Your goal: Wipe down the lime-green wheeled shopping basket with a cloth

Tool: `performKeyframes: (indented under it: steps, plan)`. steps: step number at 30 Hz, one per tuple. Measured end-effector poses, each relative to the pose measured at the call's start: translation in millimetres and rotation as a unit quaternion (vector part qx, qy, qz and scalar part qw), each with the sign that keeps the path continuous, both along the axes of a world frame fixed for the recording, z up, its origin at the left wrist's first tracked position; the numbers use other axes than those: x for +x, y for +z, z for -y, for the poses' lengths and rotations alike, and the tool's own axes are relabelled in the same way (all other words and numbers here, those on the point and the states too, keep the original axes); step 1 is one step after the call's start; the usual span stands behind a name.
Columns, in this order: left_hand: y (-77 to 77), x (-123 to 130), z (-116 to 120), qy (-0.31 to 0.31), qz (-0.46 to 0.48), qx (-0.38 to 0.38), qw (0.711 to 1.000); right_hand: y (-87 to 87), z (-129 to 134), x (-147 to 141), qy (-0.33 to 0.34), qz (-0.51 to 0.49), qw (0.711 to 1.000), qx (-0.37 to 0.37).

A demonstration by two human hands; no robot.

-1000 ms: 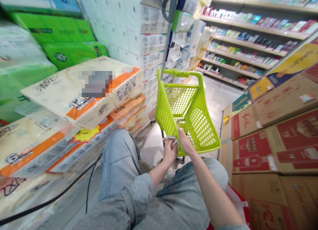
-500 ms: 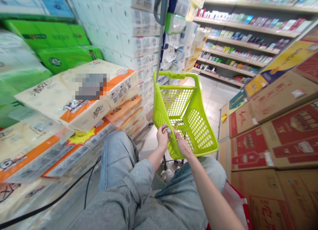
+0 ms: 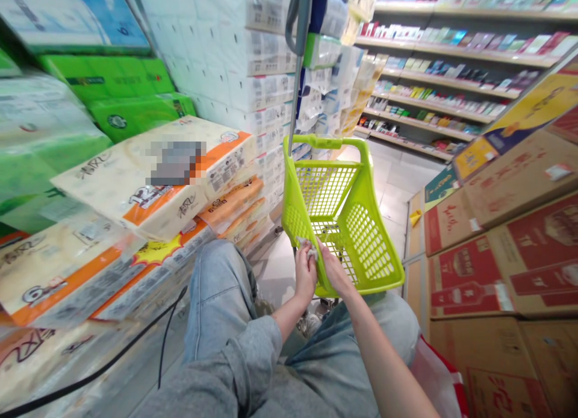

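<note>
A lime green basket [image 3: 383, 249] with grid-patterned walls stands between my knees, its inside visible. My left hand [image 3: 306, 274] is closed on a crumpled whitish cloth or tissue [image 3: 307, 247], pressed against the outer left side of the basket near its rim. Just right of it, my right hand [image 3: 335, 270] reaches over the near rim. Its fingers lie against the inner side of the same wall, and their tips are partly hidden. A grey pole [image 3: 295, 99] rises behind the basket's left corner.
Packs of tissue [image 3: 158, 171] are stacked at the left, with a pixelated patch over the top one. Red and brown cartons [image 3: 465, 273] line the right. Shelves of small boxes [image 3: 451, 50] stand at the back. A black cable [image 3: 112, 355] crosses the lower left.
The view has shifted slightly, moving the surroundings right and down. My left hand with the crumpled cloth has moved a little lower along the basket's side, and its grip has turned.
</note>
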State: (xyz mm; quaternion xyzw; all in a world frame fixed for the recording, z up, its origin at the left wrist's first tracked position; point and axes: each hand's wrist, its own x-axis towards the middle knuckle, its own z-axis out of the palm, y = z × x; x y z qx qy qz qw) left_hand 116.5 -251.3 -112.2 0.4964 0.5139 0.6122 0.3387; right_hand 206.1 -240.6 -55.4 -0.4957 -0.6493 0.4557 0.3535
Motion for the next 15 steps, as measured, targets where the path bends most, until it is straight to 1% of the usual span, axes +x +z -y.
performKeyframes:
  steps: [5,8,11,15]
  plan:
    - [-11.8,5,26,-0.011,-0.017,0.014,1.0,-1.9,2,1,-0.009,0.013,1.0,-0.007]
    - [-16.3,3,27,-0.021,-0.001,0.009,1.0,-1.0,2,1,-0.013,0.011,1.0,0.006]
    - [-12.8,-3,17,-0.029,0.037,-0.006,0.999,0.3,0,-1,-0.02,0.023,0.999,0.006]
    - [0.1,-8,8,-0.034,0.058,-0.023,0.997,-0.9,-2,-4,-0.018,0.039,0.999,-0.006]
